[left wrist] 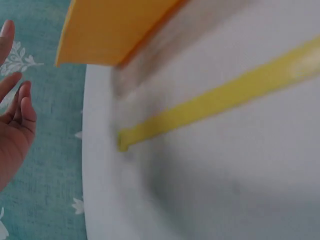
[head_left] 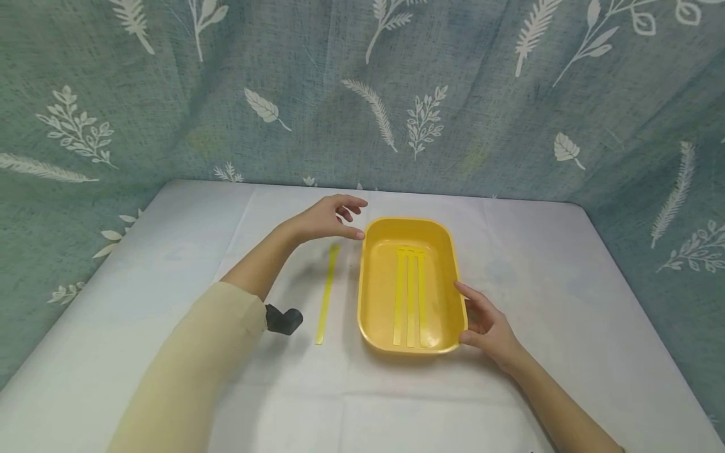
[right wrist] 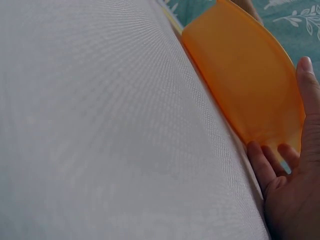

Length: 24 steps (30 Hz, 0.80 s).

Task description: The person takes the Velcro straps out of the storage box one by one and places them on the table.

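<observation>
A yellow plastic tray (head_left: 369,296) with rounded corners stands on the white cloth. Three thin yellow strips (head_left: 411,302) with short crosspieces at their far ends lie side by side inside it. My right hand (head_left: 491,327) holds the tray's near right corner, thumb at the rim and bent fingers against the outer wall. Over at the far left corner is my left hand (head_left: 331,219), its fingers loosely bent and its thumb tip right at the rim. Another yellow strip (head_left: 326,296) lies on the cloth left of the tray; the left wrist view shows this strip (left wrist: 215,105) close up.
A white cloth (head_left: 430,402) covers the table. Behind it hangs a blue-green curtain (head_left: 317,94) with white leaf prints. A black piece (head_left: 285,319) sticks out by the left sleeve cuff.
</observation>
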Tool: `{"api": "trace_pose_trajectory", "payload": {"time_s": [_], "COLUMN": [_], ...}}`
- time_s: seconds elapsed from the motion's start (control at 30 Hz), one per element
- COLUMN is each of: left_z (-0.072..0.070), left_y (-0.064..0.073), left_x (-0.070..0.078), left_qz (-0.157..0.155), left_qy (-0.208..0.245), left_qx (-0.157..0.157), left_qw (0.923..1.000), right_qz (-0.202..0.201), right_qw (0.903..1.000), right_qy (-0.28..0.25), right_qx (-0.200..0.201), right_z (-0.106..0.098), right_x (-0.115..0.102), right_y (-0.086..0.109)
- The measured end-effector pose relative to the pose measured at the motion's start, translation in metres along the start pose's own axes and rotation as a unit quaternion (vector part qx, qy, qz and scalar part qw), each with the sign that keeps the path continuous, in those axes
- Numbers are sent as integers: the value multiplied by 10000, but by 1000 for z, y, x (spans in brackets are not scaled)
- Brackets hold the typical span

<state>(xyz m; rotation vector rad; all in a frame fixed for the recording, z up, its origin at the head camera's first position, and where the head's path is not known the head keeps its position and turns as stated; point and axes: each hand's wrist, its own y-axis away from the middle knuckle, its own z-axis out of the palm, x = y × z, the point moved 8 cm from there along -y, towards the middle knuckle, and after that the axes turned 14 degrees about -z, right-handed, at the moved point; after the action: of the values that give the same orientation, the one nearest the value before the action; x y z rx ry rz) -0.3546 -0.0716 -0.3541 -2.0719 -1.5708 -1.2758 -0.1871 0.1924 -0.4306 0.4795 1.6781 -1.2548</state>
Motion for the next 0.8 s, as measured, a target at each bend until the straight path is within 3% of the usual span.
{"api": "trace_pose_trajectory", "payload": {"time_s": [0.17, 0.37, 0.57, 0.8], "left_z": [5, 14, 32, 55], "left_y": [-4, -13, -21, -29], "left_x": [15, 30, 45, 54], "left_qz": [104, -6, -58, -222], "left_qy": [280, 165, 127, 326], "left_qx": [-217, -525, -1034, -1296], "left_qw": [9993, 9985, 9945, 9908], "right_qz": [107, -8, 21, -37], "right_qw": [9999, 10000, 9999, 10000], "right_qy": [82, 12, 115, 20], "right_qx": [35, 7, 60, 2], "right_z": [0, 0, -1, 0], "right_x": [0, -1, 0, 0], "right_y": [0, 0, -1, 0]}}
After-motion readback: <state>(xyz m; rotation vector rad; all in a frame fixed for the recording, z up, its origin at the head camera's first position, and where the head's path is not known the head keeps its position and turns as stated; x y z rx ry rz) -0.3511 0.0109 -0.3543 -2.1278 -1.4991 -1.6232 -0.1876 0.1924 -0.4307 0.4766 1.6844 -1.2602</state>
